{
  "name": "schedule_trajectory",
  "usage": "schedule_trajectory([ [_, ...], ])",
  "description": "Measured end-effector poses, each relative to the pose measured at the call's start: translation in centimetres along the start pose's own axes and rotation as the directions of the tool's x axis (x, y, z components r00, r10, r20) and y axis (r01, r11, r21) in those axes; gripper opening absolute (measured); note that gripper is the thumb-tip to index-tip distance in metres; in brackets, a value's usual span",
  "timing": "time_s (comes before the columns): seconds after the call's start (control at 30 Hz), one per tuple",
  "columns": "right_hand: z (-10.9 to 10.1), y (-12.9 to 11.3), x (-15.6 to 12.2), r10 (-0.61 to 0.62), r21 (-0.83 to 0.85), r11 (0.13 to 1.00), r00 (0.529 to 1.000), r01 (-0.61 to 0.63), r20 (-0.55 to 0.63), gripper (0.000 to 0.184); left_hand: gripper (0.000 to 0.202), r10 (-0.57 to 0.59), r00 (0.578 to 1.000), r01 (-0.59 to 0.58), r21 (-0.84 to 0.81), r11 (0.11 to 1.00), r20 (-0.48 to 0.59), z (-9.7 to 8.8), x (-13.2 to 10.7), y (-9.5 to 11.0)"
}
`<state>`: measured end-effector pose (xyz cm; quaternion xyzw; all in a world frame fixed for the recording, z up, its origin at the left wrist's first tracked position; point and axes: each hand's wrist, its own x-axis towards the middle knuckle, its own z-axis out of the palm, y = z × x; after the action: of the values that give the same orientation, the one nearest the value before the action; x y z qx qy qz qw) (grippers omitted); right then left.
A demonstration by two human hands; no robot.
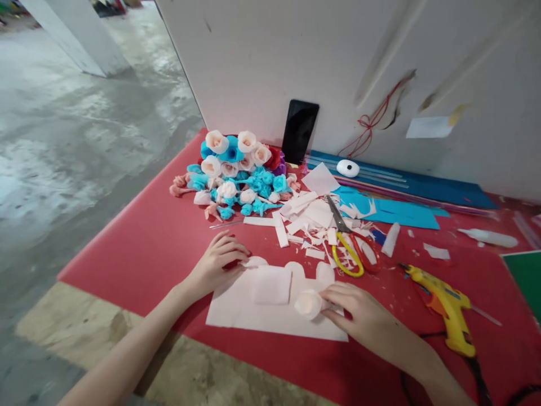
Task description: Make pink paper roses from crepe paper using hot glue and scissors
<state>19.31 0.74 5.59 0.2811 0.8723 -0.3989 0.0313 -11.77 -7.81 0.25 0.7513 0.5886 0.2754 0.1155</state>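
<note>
My right hand (353,310) pinches a pale cream paper flower (308,304) by its base, its cupped petals facing left. Beneath it lies a large pale paper sheet (236,310), with a smaller folded piece of pale paper (273,285) on top. Along the sheet's far edge are rounded paper petals (325,273). With bent fingers, my left hand (220,262) closes on the edge of a paper petal (256,261) at the sheet's far left; its thumb is partly hidden.
Blue, white and pink paper flowers (262,180) are heaped at the back left. Yellow-and-red-handled scissors (347,248) lie on paper scraps (313,211). A yellow glue gun (443,304) with its cord rests at right. A black phone (300,131) leans on the white panel (274,56).
</note>
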Motion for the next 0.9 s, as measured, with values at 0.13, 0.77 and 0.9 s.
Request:
schedule_trajectory([
  [0.13, 0.2, 0.3, 0.3, 0.003, 0.021, 1.0, 0.999, -0.004, 0.045, 0.016, 0.01, -0.006, 1.0, 0.005, -0.031, 1.0, -0.012, 0.0, -0.2, -0.1],
  [0.77, -0.2, -0.1, -0.3, 0.045, 0.066, 0.997, 0.999, -0.044, -0.008, 0.022, 0.014, -0.514, 0.842, 0.425, -0.385, 0.819, -0.165, -1.7, 0.0, 1.3],
  [0.9, -1.0, -1.4, -0.6, 0.021, 0.084, 0.996, 0.996, -0.014, -0.088, 0.023, 0.014, -0.521, 0.831, 0.4, -0.443, 0.802, -0.193, -3.2, 1.0, 3.8],
])
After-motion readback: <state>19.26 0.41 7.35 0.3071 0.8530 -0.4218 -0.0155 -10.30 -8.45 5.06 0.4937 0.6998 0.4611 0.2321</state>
